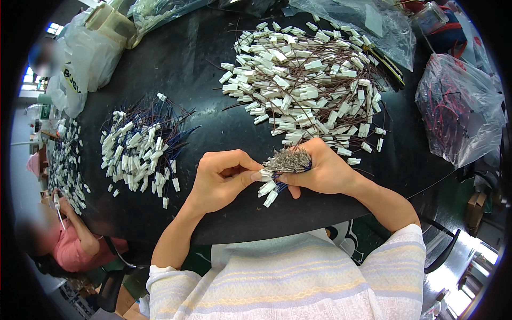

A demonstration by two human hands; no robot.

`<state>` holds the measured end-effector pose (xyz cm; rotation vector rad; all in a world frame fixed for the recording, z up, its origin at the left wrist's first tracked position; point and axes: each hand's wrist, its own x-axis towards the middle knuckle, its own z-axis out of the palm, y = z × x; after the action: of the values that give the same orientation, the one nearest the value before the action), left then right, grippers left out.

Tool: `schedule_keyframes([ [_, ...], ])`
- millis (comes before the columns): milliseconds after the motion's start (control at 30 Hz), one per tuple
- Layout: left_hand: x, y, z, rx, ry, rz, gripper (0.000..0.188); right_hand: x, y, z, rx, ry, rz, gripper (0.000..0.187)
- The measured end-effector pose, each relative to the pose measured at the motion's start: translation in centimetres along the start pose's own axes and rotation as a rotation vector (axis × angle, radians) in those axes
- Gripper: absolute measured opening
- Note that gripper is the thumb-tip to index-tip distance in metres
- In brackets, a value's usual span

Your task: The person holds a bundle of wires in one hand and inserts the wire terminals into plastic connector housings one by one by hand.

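Left grip: pinching connector | right grip: closed round wire bundle, above bench near edge | step: seemingly fitting connector to wire, contact hidden | next: likely wants straight push

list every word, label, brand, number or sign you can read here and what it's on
White plastic bag, upper left: dark printed lettering with yellow, not copied out here.
White connectors, held and piled: too small to read any marking.
Clear plastic bag, right: no readable text.
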<state>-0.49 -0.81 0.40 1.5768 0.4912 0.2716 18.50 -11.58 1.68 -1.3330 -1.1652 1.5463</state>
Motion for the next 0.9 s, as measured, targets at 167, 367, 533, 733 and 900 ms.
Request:
schedule_keyframes([
  [167,0.5,0.6,0.2,0.229,0.039,0.126,0.008,0.0,-0.2,-0.2,0.089,0.046,0.022,0.006],
  [367,0.7,0.1,1.2,0.172,0.095,0.194,0.009,0.1,-0.1,-0.2,0.103,0.039,0.105,0.007],
  [533,0.7,-0.8,1.1,-0.016,0.023,0.169,0.009,0.0,-0.2,-0.3,0.099,0.033,0.137,0.009],
  [733,0.9,-0.6,1.0,0.008,-0.03,0.112,0.008,0.0,0.3,-0.4,0.065,0.003,0.099,0.011],
  [900,1.0,-0.5,1.6,0.176,-0.008,0.183,0.009,-0.1,0.5,-0.2,0.056,0.01,0.062,0.012],
])
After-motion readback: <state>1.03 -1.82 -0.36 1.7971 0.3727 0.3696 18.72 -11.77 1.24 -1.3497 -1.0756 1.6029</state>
